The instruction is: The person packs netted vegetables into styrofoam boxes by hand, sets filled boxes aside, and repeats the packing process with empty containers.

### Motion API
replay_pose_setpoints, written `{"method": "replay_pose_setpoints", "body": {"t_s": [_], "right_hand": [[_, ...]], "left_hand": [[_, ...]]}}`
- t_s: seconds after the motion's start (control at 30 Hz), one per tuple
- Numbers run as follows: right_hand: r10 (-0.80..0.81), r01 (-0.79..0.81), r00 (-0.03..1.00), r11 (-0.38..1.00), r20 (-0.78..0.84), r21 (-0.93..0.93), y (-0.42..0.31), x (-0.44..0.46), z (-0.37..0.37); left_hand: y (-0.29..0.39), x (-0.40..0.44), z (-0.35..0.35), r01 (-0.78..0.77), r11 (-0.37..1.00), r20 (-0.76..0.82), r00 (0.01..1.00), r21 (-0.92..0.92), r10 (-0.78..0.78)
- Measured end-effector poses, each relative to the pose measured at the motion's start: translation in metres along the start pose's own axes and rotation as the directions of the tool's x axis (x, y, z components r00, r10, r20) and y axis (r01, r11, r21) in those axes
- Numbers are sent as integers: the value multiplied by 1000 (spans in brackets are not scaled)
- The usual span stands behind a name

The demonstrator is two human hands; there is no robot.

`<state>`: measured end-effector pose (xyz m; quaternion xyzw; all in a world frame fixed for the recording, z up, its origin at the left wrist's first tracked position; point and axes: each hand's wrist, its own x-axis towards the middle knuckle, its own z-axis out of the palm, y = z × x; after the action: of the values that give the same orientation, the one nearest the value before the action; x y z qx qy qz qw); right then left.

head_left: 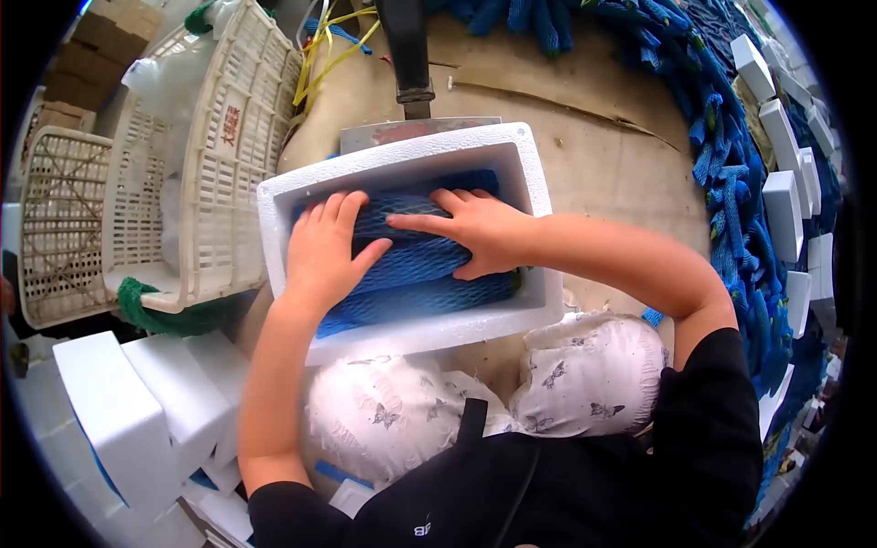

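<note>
In front of me a white foam box (402, 342) holds several long bundles in blue mesh netting (402, 269), lying side by side. What is inside the netting is hidden. My left hand (324, 247) reaches over the box's left side, palm down, its fingers apart on the mesh. From the right my right hand (480, 233) rests on the same bundles, forefinger stretched towards my left hand. Neither hand is closed round anything. Just beyond the box lies a broad metal blade (365, 137) with a black handle (402, 46).
White plastic crates (247, 155) stand at the left, with green rope (146, 306) on one. White foam boxes (114, 402) are stacked at lower left. Several blue-netted bundles (731, 210) pile up along the right, beside white foam pieces (781, 215). Yellow straps (320, 64) lie at upper left.
</note>
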<state>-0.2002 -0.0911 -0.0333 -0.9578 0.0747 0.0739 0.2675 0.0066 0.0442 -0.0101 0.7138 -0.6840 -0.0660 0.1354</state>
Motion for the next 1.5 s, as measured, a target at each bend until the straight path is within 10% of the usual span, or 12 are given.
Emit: {"method": "replay_pose_setpoints", "body": {"t_s": [0.13,0.2,0.5,0.57,0.77,0.8,0.83,0.93,1.0,1.07,1.2,1.5], "right_hand": [[-100,16,976,918,-194,-396,-12,-39,-10],[180,-134,971,955,158,-266,-13,-49,-22],[42,-21,996,971,81,-237,-4,-31,4],[27,0,993,974,118,-225,-4,-30,4],[129,-113,987,981,93,-156,-3,-40,-9],[-89,80,966,996,-241,-47,5,-54,-34],[-230,270,800,963,-554,-9,13,-78,-45],[540,-370,248,820,-805,436,71,-223,-9],[779,-614,-320,264,-540,744,104,-365,109],[800,-635,-597,-421,-65,648,75,-431,217],[750,-670,-658,-625,69,402,34,-386,326],[711,-575,-668,-303,-222,760,144,-424,254]], "left_hand": [[-17,7,51,136,990,214,969,-40,-125],[-26,9,61,117,991,208,973,-63,-101],[-11,30,46,306,906,310,927,-294,-213],[-2,38,36,358,934,599,750,-12,-280],[8,23,50,83,996,307,948,16,-84],[18,22,53,128,991,354,929,-28,-110],[24,16,58,66,996,307,948,55,-80],[1,10,75,-49,999,91,995,13,47],[-15,12,82,-96,994,46,995,53,93],[-19,21,89,-138,987,145,982,84,125],[6,19,71,-67,993,338,941,97,31],[18,23,76,-150,986,377,911,-68,165]]}}
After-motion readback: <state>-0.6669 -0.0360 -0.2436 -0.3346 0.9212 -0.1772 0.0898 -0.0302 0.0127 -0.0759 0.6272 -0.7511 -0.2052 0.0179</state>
